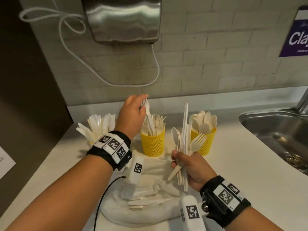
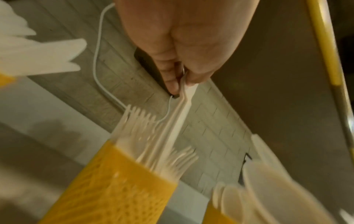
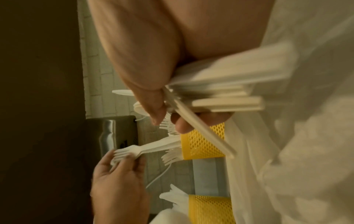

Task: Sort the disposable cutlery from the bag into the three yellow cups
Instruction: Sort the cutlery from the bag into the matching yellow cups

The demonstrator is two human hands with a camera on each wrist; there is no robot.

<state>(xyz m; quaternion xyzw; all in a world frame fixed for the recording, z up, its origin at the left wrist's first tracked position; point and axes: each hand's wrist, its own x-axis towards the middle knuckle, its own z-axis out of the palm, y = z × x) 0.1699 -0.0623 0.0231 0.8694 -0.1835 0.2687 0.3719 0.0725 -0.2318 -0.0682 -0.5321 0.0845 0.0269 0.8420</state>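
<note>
Three yellow mesh cups stand in a row on the counter. The middle cup (image 1: pixel 152 144) holds forks, the right cup (image 1: pixel 205 144) holds spoons, and the left cup, mostly hidden behind my left wrist, holds knives (image 1: pixel 100 125). My left hand (image 1: pixel 133 112) pinches a few white forks (image 1: pixel 147 114) by their heads, their handles down inside the middle cup (image 2: pixel 114 186). My right hand (image 1: pixel 190 169) grips a mixed bundle of cutlery (image 1: pixel 185 140) upright in front of the right cup. The white bag (image 1: pixel 150 197) lies flat near me with several pieces inside.
A steel sink (image 1: pixel 276 137) is sunk into the counter at the right. A steel hand dryer (image 1: pixel 123 19) with a white cord (image 1: pixel 155 64) hangs on the brick wall. A dark panel closes the left side. A paper sheet (image 1: pixel 5 164) lies at the left edge.
</note>
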